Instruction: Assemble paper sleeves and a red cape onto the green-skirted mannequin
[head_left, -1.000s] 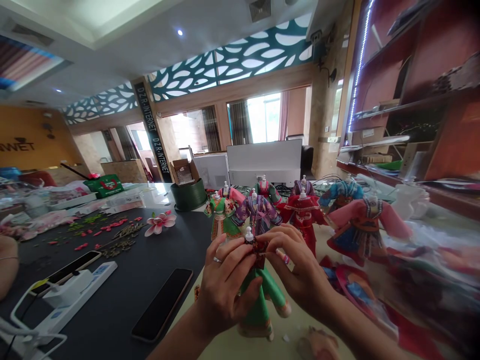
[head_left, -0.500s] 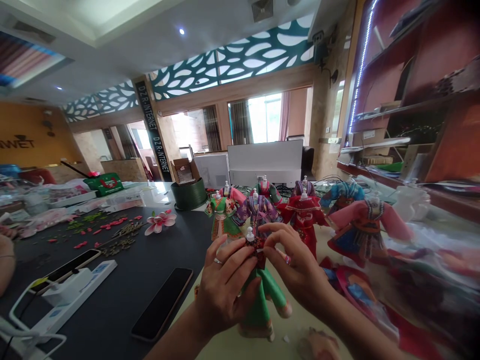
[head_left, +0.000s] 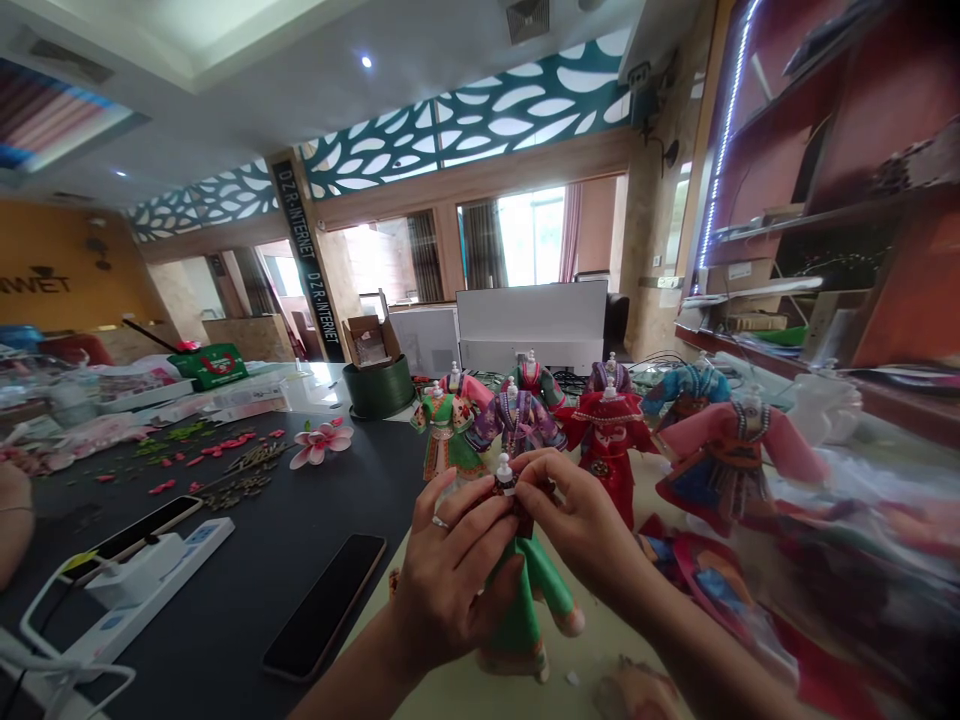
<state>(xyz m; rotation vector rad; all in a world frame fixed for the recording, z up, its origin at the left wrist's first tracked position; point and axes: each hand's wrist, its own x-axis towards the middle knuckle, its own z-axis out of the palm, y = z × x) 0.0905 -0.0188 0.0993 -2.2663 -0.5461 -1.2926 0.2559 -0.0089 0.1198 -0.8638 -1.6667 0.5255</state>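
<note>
A small headless doll figure in a green robe (head_left: 529,610) with a dark red collar and a white neck peg stands low in the middle. My left hand (head_left: 450,575) wraps round its body, a ring on one finger. My right hand (head_left: 577,525) pinches the dark red cloth at the doll's collar, just under the neck peg. Both hands are closed on the doll.
Several dressed doll figures (head_left: 607,435) stand in a row behind. Loose costumes (head_left: 705,590) lie at the right. On the black mat lie a phone (head_left: 326,605), a white power strip (head_left: 150,565), a pink flower (head_left: 319,445) and scattered petals. Another person's arm (head_left: 11,520) shows at far left.
My right hand's fingers have shifted slightly left and up along the doll's collar. The left hand keeps its grip. The view has barely moved.
</note>
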